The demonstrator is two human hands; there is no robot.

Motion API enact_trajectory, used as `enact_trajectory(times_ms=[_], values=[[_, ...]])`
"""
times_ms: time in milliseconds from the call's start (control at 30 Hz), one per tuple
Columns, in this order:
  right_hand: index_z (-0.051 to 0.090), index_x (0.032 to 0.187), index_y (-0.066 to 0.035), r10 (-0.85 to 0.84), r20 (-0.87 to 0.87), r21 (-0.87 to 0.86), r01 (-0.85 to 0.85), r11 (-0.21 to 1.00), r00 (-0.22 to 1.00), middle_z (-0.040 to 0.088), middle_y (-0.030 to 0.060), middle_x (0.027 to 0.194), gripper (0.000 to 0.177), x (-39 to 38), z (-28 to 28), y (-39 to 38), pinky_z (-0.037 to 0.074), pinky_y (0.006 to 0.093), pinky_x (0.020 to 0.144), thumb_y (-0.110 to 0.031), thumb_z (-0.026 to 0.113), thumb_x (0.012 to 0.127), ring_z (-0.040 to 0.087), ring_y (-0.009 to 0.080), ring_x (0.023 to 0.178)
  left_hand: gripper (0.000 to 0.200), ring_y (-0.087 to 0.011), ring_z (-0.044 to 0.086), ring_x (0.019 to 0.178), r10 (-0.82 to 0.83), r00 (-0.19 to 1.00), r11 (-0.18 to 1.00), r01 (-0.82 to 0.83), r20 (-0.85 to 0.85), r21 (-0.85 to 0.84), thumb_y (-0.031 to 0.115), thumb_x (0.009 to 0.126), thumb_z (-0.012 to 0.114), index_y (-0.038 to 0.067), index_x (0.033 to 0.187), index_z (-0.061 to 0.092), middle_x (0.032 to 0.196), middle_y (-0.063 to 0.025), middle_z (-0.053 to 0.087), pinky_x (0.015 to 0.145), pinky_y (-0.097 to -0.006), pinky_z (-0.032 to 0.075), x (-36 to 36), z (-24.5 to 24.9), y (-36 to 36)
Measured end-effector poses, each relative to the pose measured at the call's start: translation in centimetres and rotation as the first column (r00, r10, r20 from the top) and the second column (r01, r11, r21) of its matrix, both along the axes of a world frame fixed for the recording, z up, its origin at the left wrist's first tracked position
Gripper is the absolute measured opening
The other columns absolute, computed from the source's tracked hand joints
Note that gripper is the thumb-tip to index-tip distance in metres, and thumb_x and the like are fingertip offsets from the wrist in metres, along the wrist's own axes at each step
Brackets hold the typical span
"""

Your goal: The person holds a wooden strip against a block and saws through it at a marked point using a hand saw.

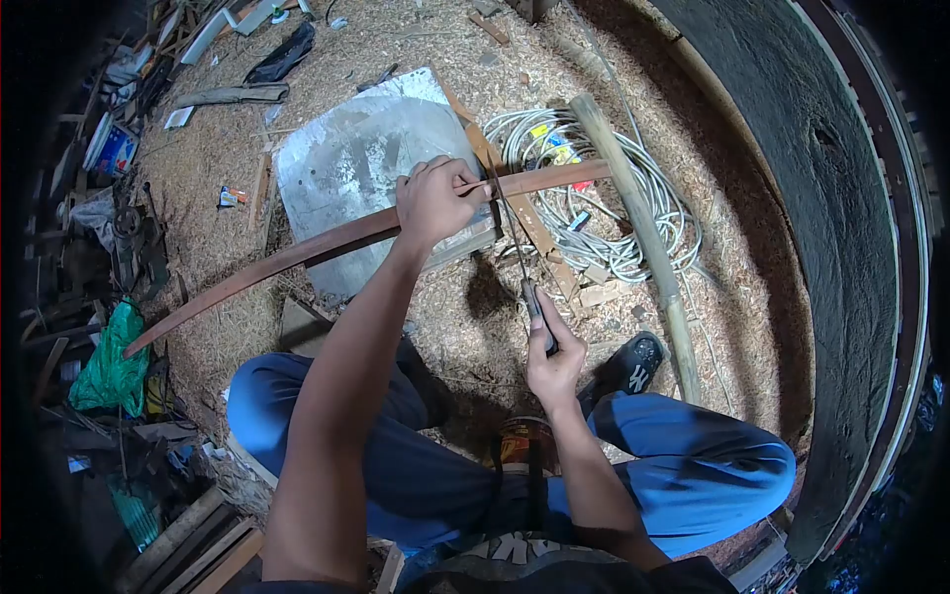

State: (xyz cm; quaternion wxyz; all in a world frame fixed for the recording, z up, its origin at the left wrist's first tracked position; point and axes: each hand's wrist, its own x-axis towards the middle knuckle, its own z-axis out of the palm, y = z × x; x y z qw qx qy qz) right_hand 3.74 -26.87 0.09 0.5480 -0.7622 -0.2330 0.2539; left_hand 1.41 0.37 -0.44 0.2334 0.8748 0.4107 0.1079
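Observation:
A long, reddish-brown wooden strip (327, 241) runs crosswise in front of me, over a grey, scuffed metal-topped block (361, 134). My left hand (433, 201) is closed around the strip near the block's right side. In my right hand (556, 364), fingers wrap the dark handle of a handsaw (516, 238). Its narrow blade points away from me and crosses the strip just right of my left hand, where a pale cut mark shows. The strip's right end meets a rough round pole (645, 223).
A coil of grey cable (683, 220) lies under the pole, with a yellow packet (556, 147) inside it. Wood shavings cover the ground. At left are a green plastic bag (111, 361) and scrap. A large dark timber (792, 129) curves along the right.

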Motion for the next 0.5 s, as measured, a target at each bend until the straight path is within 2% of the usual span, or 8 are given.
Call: enact_trajectory(times_ms=[133,200,333,400,433,500], values=[[0.064,0.134,-0.001,-0.021,0.096,0.062,0.016,0.998,0.995,0.076,0.0202,0.106,0.039,0.04,0.05,0.43,0.052,0.0251,0.071,0.000,0.059,0.095,0.066,0.0064,0.083,0.029,-0.0254,0.064,0.098,-0.012,1.000,1.000,0.012,-0.010,-0.013,0.044,0.079,0.079,0.016,0.084,0.073,0.090,-0.0006,0.067,0.087,-0.0448,0.042,0.00,0.23,-0.04],[0.064,0.134,-0.001,-0.010,0.000,0.017,0.010,1.000,1.000,0.076,0.0191,0.109,0.039,0.08,0.32,0.50,0.052,0.0248,0.071,0.000,0.059,0.096,0.065,0.0066,0.083,0.029,-0.0257,0.064,0.099,-0.016,1.000,1.000,0.015,-0.014,-0.020,0.044,0.080,0.079,0.016,0.084,0.072,0.090,-0.0005,0.067,0.087,-0.0448,0.042,-0.09,0.27,0.06],[0.064,0.134,-0.001,-0.020,-0.018,0.044,0.021,0.999,1.000,0.075,0.0188,0.111,0.039,0.01,0.00,0.45,0.052,0.0242,0.071,0.000,0.058,0.096,0.065,0.0060,0.084,0.029,-0.0256,0.064,0.100,-0.010,1.000,1.000,0.009,-0.028,-0.028,0.044,0.080,0.079,0.016,0.085,0.072,0.092,-0.0004,0.068,0.088,-0.0451,0.041,0.02,0.27,-0.06],[0.064,0.134,-0.001,-0.002,0.028,0.035,0.001,0.999,1.000,0.074,0.0198,0.117,0.038,-0.19,0.17,-0.17,0.053,0.0258,0.079,-0.001,0.058,0.097,0.068,0.0097,0.092,0.030,-0.0256,0.064,0.100,-0.008,0.999,0.999,0.007,-0.036,-0.037,0.045,0.079,0.079,0.016,0.086,0.072,0.092,-0.0003,0.068,0.088,-0.0450,0.041,0.10,0.39,0.12],[0.064,0.134,-0.001,-0.003,0.031,0.036,0.002,0.999,1.000,0.074,0.0198,0.117,0.038,-0.14,0.09,-0.11,0.053,0.0258,0.079,-0.001,0.058,0.097,0.068,0.0097,0.092,0.030,-0.0255,0.064,0.100,-0.016,0.999,0.999,0.015,-0.033,-0.033,0.045,0.079,0.079,0.016,0.085,0.072,0.092,-0.0002,0.068,0.087,-0.0449,0.041,0.09,0.29,0.18],[0.064,0.134,-0.001,0.004,-0.010,0.010,-0.004,1.000,1.000,0.072,0.0219,0.120,0.038,-0.09,-0.02,0.10,0.054,0.0287,0.087,-0.002,0.058,0.097,0.070,0.0149,0.102,0.030,-0.0253,0.064,0.100,-0.023,0.999,0.999,0.022,-0.029,-0.030,0.045,0.079,0.079,0.016,0.085,0.072,0.092,-0.0001,0.068,0.087,-0.0449,0.041,0.23,0.28,0.15]])
